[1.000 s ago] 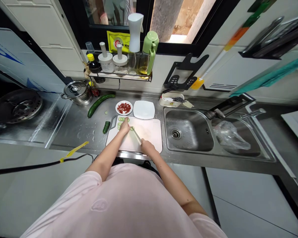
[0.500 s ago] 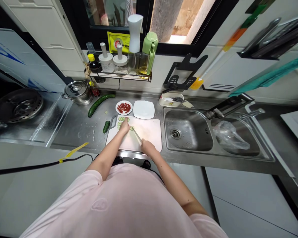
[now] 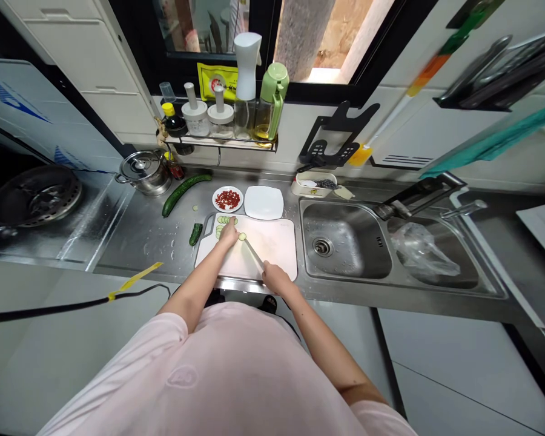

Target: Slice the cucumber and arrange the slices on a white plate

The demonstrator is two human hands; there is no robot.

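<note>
The right hand grips a knife pointing to eleven o'clock. I can't tell if the left hand, by cucumber slices, grips anything.

No wording can be read for certain. Beyond the cutting board, a yellow packet carries a red round emblem with dark characters too small to make out, while a pale panel well to the board's left bears blue striped, angular marks. On the board itself a faint mark sits near the far right corner, and the pink shirt on the board's near side shows a raised, illegible logo.
</note>
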